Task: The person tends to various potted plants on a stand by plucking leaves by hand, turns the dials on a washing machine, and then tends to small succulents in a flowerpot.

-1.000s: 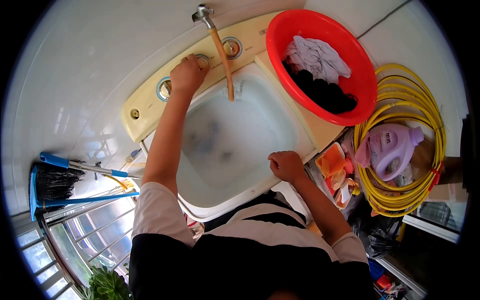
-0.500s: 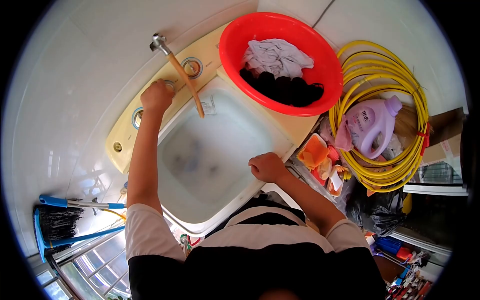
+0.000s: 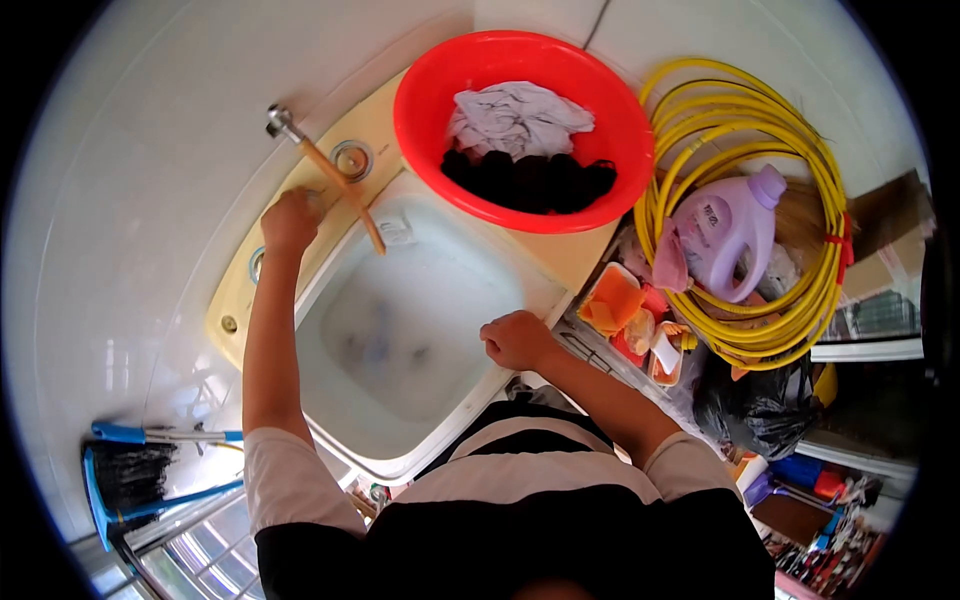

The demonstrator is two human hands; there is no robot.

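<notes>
My left hand (image 3: 292,220) is closed around a control knob on the cream panel (image 3: 228,290) of a washing machine; the fingers hide most of the knob. Another round dial (image 3: 351,160) shows farther along the panel. My right hand (image 3: 515,340) is curled into a fist at the near right rim of the tub, with nothing visible in it. The white tub (image 3: 345,425) holds cloudy water with some dark, blurred items under the surface. Over its far edge hangs a tan hose (image 3: 335,170) attached to a metal tap (image 3: 283,122).
A red basin (image 3: 625,150) with white cloth (image 3: 520,115) and dark cloth (image 3: 530,182) stands at the machine's far end. To the right are a coiled yellow hose (image 3: 810,310), a purple detergent bottle (image 3: 715,225) and a black plastic bag (image 3: 765,405). A broom (image 3: 130,478) is at left.
The whole view has shifted slightly, so the machine and basin sit farther left. My left hand stays at the knob, and my right fist stays by the tub rim.
</notes>
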